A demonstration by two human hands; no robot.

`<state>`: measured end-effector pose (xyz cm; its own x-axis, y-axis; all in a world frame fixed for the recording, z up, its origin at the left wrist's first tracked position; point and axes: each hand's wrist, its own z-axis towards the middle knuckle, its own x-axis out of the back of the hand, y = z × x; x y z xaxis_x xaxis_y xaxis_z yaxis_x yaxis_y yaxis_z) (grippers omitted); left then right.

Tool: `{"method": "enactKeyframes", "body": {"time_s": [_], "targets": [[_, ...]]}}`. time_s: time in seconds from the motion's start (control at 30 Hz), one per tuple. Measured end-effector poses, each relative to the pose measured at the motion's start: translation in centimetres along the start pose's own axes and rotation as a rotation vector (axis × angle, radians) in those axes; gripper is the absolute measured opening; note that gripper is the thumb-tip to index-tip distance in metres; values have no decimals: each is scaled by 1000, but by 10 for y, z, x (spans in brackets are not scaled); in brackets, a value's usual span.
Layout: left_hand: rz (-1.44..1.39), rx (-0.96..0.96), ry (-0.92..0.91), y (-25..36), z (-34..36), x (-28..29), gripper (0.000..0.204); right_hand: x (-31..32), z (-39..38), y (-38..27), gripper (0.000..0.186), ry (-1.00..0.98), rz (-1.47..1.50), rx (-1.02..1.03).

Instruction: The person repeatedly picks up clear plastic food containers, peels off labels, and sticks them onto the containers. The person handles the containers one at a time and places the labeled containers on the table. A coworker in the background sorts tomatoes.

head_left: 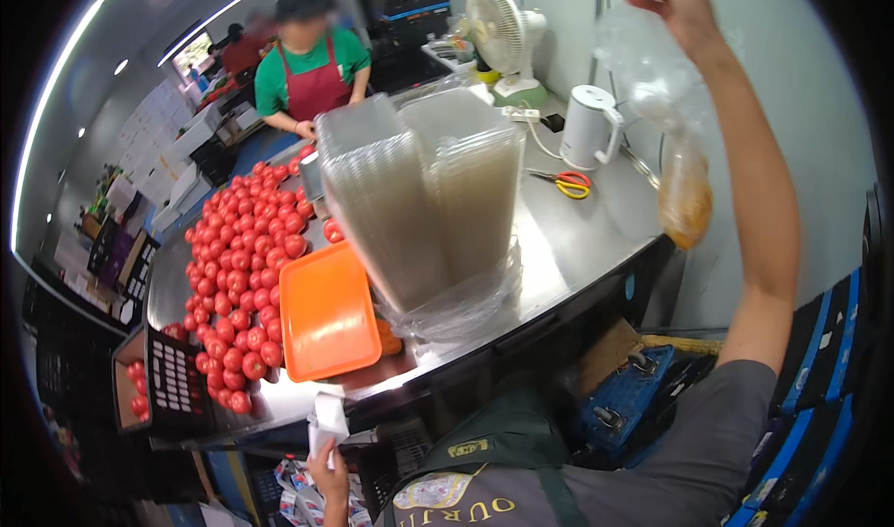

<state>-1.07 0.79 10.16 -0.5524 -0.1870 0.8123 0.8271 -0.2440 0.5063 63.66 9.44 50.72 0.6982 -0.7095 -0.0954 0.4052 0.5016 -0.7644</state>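
at the upper right, in front of the pale wall, a clear bag is held up by the right hand, with the arm high over the bench's right end. the fingers are bent in on the bag's top, close to the picture's edge; how firmly they are pressed together cannot be told. a reddish patch is seen at the fingertips, but what it is cannot be made out

the bag hangs long and loose, its film puffed and creased above, its orange-yellow contents gathered in the bottom. by its look it should be judged soft and fairly light, with most of the weight low, so that some swing is to be expected. the film may be slippery and easily torn; it is best taken by the bunched top, with a palm set under the full end

low on the left, by the near edge of the bench, a white paper is held by its lower end in the left hand, the fingers being curled around it with little gap shown. it should be feather-light, limp and quick to crease, and is best pinched lightly along an edge

between the hands, an orange tray is seen beside the spread tomatoes, next to two tall stacks of clear tubs. scissors and a white kettle are set farther right
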Motion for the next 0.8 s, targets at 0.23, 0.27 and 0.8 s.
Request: {"method": "enactKeyframes", "body": {"time_s": [0.23, 0.27, 0.8], "targets": [[-400, 306, 342, 45, 70, 40, 36, -21, 85, 144, 11, -107, 259, -232], [-199, 201, 383, 44, 76, 43, 40, -33, 94, 162, 12, -126, 336, -242], [-420, 417, 671, 218, 153, 47, 54, -244, 149, 493, 20, -499, -125, -375]]}}
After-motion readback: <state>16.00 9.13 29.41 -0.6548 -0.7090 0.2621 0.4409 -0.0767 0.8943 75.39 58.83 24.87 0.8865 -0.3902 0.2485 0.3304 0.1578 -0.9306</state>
